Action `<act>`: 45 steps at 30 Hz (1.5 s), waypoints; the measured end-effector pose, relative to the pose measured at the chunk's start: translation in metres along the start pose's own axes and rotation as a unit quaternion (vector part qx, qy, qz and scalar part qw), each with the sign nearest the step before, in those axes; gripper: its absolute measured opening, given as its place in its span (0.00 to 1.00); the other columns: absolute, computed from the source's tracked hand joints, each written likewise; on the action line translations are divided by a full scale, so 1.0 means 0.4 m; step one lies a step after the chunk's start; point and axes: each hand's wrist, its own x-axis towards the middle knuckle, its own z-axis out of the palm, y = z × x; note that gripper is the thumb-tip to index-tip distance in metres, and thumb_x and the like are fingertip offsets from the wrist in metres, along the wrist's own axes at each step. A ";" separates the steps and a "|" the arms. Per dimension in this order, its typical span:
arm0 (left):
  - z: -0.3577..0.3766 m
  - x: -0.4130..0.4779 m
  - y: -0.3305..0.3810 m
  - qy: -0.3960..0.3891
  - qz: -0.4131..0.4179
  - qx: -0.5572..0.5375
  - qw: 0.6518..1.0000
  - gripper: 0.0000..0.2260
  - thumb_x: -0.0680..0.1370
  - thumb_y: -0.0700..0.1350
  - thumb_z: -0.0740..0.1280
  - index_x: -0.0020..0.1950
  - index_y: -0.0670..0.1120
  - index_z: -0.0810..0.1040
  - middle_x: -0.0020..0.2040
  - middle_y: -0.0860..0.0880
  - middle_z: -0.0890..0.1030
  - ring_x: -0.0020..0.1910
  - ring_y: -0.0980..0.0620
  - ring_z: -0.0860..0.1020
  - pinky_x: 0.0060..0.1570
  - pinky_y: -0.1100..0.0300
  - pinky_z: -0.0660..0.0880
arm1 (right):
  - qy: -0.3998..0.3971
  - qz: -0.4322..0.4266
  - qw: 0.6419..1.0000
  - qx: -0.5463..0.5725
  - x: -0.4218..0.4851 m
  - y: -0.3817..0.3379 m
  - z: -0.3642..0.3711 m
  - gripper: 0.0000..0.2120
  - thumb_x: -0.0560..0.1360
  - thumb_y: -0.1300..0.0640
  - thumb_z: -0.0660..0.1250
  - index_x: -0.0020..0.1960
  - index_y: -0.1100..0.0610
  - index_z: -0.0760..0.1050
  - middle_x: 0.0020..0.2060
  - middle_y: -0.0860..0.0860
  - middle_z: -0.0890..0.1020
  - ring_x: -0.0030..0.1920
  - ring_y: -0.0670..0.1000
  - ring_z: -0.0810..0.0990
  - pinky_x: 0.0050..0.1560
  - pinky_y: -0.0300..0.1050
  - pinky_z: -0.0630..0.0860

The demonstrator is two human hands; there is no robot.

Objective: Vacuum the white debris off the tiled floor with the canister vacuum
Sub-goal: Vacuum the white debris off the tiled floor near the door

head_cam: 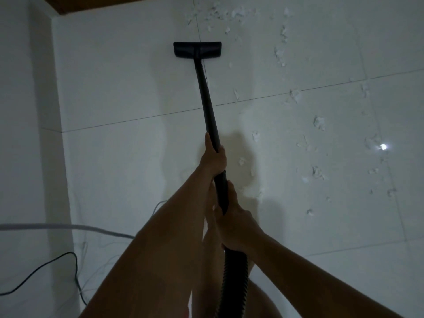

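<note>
A person looks down at a white tiled floor (114,88), both hands curled around a black vacuum wand (207,99). The left hand (213,157) grips partway along the tube, and the right hand (231,226) grips where the ribbed hose (234,283) joins. The floor head (197,49) sits on bare tile, left of most scraps. The head is probably best held flat and swept rightward in slow, overlapping passes. The white debris (319,123) looks like torn, fluffy bits, scattered above and right of the head.
</note>
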 end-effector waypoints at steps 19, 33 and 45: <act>-0.137 0.199 0.150 0.002 0.001 -0.005 1.000 0.29 0.85 0.52 0.51 0.80 0.58 0.36 0.69 0.42 0.72 0.38 0.54 0.73 0.45 0.56 0.71 | 0.005 -0.015 1.000 -0.016 0.136 -0.230 -0.080 0.36 0.86 0.46 0.54 0.80 0.35 0.30 0.54 0.58 0.82 0.41 0.58 0.86 0.43 0.54 0.86; -0.135 0.156 0.168 0.001 -0.009 -0.026 1.000 0.29 0.85 0.51 0.52 0.80 0.58 0.37 0.69 0.42 0.72 0.39 0.54 0.73 0.32 0.61 0.68 | -0.009 -0.010 1.000 -0.001 0.095 -0.235 -0.098 0.35 0.86 0.47 0.55 0.80 0.35 0.32 0.55 0.59 0.82 0.37 0.56 0.84 0.37 0.49 0.84; -0.121 0.189 0.171 0.005 -0.008 -0.031 0.999 0.29 0.85 0.51 0.52 0.80 0.58 0.37 0.68 0.43 0.72 0.39 0.53 0.74 0.37 0.59 0.72 | -0.012 -0.018 1.000 -0.014 0.118 -0.230 -0.118 0.35 0.87 0.46 0.53 0.81 0.38 0.30 0.55 0.58 0.82 0.32 0.50 0.80 0.27 0.41 0.75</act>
